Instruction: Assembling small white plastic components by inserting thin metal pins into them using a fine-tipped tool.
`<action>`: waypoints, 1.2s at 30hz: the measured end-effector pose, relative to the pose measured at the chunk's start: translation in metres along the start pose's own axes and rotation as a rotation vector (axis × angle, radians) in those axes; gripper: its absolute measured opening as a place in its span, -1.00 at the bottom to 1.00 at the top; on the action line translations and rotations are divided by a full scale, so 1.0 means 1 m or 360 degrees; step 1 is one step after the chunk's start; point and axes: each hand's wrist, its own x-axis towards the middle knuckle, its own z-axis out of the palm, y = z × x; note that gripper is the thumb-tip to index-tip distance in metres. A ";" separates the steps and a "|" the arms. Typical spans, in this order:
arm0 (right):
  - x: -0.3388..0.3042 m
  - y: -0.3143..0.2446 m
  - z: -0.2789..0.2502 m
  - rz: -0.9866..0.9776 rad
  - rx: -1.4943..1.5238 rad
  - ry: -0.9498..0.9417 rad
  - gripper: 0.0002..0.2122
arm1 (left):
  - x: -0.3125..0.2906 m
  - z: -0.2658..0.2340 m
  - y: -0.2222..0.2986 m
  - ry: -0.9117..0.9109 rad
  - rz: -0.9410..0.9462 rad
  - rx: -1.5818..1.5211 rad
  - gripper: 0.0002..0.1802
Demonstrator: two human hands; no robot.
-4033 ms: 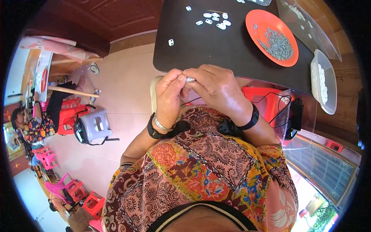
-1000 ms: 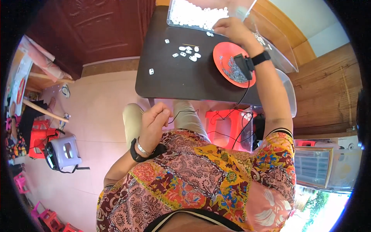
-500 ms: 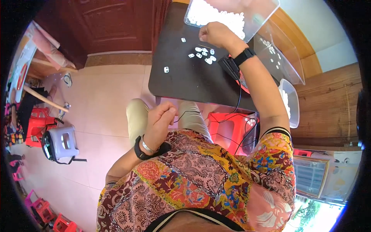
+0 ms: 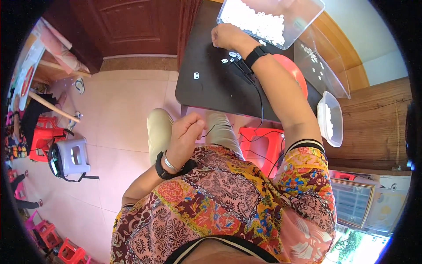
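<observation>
My right hand [image 4: 225,36] reaches over the dark table [image 4: 211,94], its fingers curled together beside the clear bin [image 4: 288,46]. What is between its fingertips, if anything, is hidden. A small cluster of white plastic pieces [image 4: 232,54] lies by the wrist, partly covered by the arm. One lone white piece with two holes [image 4: 196,75] sits nearer the table's left edge. Above my lap, my left hand [image 4: 187,132] is closed with thumb against fingers, and I cannot make out anything in it. A thin black cable passes beside it.
Loose white pieces [image 4: 255,24] fill the clear bin. A red round dish [image 4: 294,70] stands partly behind my right forearm. Farther right are a clear tray with scattered pieces and a small clear tub [image 4: 337,132]. A red stool [image 4: 259,136] stands under the table edge.
My right hand has moved left, away from the bin's edge, to where a lone white piece lay. More of the red dish now shows. The left hand stays closed above my lap.
</observation>
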 end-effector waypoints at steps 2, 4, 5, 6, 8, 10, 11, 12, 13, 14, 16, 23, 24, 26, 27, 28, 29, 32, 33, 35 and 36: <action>0.003 0.000 0.004 0.0038 -0.0155 -0.0018 -0.87 | -0.001 0.003 0.001 -0.0005 -0.0004 -0.0013 -0.78; 0.002 0.002 0.004 0.0053 -0.0100 -0.0030 -0.85 | -0.002 0.004 0.000 -0.0024 -0.0019 -0.0046 -0.79; 0.002 0.001 0.003 0.0067 -0.0046 -0.0045 -0.84 | -0.003 0.004 0.000 -0.0025 -0.0016 -0.0039 -0.79; 0.001 0.001 0.002 0.0065 -0.0043 -0.0038 -0.84 | -0.003 0.004 -0.001 -0.0026 -0.0028 -0.0041 -0.79; -0.002 0.004 0.001 0.0172 0.0230 -0.0071 -0.84 | -0.004 0.004 -0.002 -0.0031 -0.0039 -0.0033 -0.79; -0.001 0.007 0.000 0.0181 0.0303 -0.0107 -0.85 | -0.005 0.005 -0.002 0.0014 -0.0049 -0.0044 -0.79; -0.002 0.007 0.000 0.0183 0.0370 -0.0155 -0.86 | -0.005 0.005 -0.004 0.0014 -0.0049 -0.0035 -0.79; -0.003 0.006 0.000 0.0183 0.0377 -0.0149 -0.86 | -0.004 0.005 -0.005 0.0026 -0.0031 -0.0054 -0.79; -0.005 0.005 0.001 0.0164 0.0420 -0.0098 -0.87 | -0.003 0.004 -0.005 0.0035 -0.0014 -0.0073 -0.79; -0.007 0.004 0.001 0.0150 0.0462 -0.0045 -0.88 | -0.001 0.004 -0.005 0.0026 -0.0015 -0.0063 -0.79; -0.013 0.006 -0.001 0.0146 0.0517 -0.0048 -0.88 | 0.005 0.003 -0.003 0.0033 0.0040 -0.0071 -0.82; -0.093 -0.031 -0.027 -0.0341 0.1249 -0.0001 -0.85 | 0.028 0.010 0.013 0.0061 0.0004 -0.0088 -0.84; -0.113 -0.040 -0.030 -0.0388 0.1318 -0.0024 -0.86 | 0.031 0.012 0.012 0.0021 -0.0012 -0.0099 -0.83; -0.151 -0.050 -0.026 -0.0384 0.1406 -0.0047 -0.87 | 0.038 0.017 0.009 -0.0055 -0.0036 -0.0108 -0.81; -0.165 -0.052 -0.021 -0.0365 0.1424 -0.0024 -0.87 | 0.038 0.019 0.007 -0.0117 -0.0056 -0.0068 -0.81; -0.176 -0.055 -0.017 -0.0323 0.1404 0.0054 -0.87 | 0.037 0.022 0.005 -0.0176 -0.0075 -0.0028 -0.80; -0.186 -0.056 -0.013 -0.0283 0.1383 0.0131 -0.88 | 0.038 0.025 0.003 -0.0199 -0.0086 -0.0027 -0.80; -0.208 -0.053 0.001 -0.0240 0.1509 0.0295 -0.89 | 0.039 0.031 -0.007 -0.0313 -0.0181 -0.0127 -0.79; -0.213 -0.053 0.001 -0.0225 0.1512 0.0301 -0.89 | 0.039 0.034 -0.010 -0.0326 -0.0190 -0.0125 -0.79; -0.220 -0.053 0.001 -0.0194 0.1577 0.0340 -0.91 | 0.039 0.039 -0.011 -0.0348 -0.0307 -0.0198 -0.79; -0.221 -0.052 0.004 -0.0181 0.1582 0.0345 -0.91 | 0.039 0.042 -0.010 -0.0358 -0.0317 -0.0194 -0.79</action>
